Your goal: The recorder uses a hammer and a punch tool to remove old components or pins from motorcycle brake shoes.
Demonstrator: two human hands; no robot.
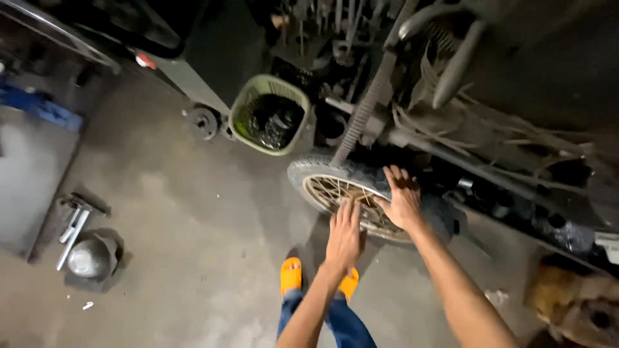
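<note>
looking down from the head camera, we see our right hand (403,200) spread flat on the dark tyre (361,175) of a spoked wheel (335,192), fingers splayed over the tread near its top, palm pressing rather than clutching anything. our left hand (345,235) is open too, fingers straight and together, held just in front of the rim and spokes; we cannot tell whether it touches them. the wheel sits low at the middle of the view, tilted, still fitted to a dusty motorcycle (477,129) whose frame and spring run up to the right. just behind the wheel stands a green plastic basket (271,113) with dark stuff inside. below our hands are our orange sandals (291,274) and blue jeans (345,325) on the grey concrete floor (193,219). well apart at the left lie a metal wrench (72,229) and a round metal bowl (89,258). a small dark disc (203,121) rests near the basket.
</note>
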